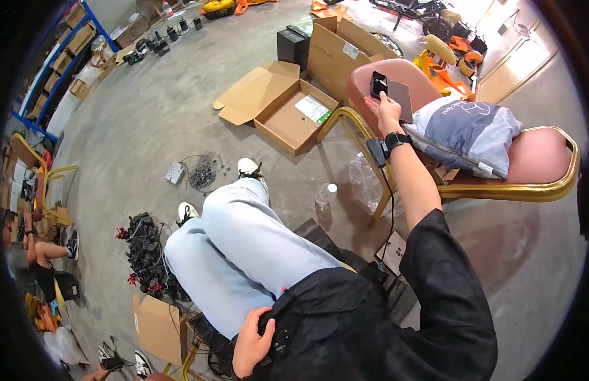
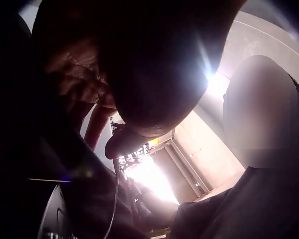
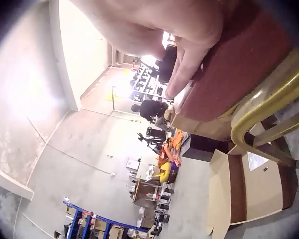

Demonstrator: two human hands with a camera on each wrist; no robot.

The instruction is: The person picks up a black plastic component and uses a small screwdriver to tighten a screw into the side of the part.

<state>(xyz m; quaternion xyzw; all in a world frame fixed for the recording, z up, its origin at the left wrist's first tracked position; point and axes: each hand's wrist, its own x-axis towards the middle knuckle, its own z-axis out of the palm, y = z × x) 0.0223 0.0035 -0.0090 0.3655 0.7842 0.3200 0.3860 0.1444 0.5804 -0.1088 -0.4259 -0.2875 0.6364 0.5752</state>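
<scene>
My right hand [image 1: 388, 114] reaches over the pink chair [image 1: 396, 71] and holds a small glossy black object [image 1: 379, 84] between thumb and fingers. In the right wrist view the dark object [image 3: 165, 64] shows partly behind the thumb and fingers; its exact kind I cannot tell. A flat dark phone-like slab [image 1: 401, 101] lies on the seat just beside this hand. My left hand [image 1: 253, 343] rests at my waist against the black shirt [image 1: 332, 305], fingers loosely bent. The left wrist view is dark and shows part of that palm and fingers.
A grey-and-white packed bag [image 1: 466, 133] sits on the chairs. An opened cardboard box [image 1: 288, 120] and a taller carton [image 1: 339, 54] stand beyond. On the floor are a clear bottle [image 1: 326, 198], a heap of black parts [image 1: 145, 251] and a small white box [image 1: 174, 173].
</scene>
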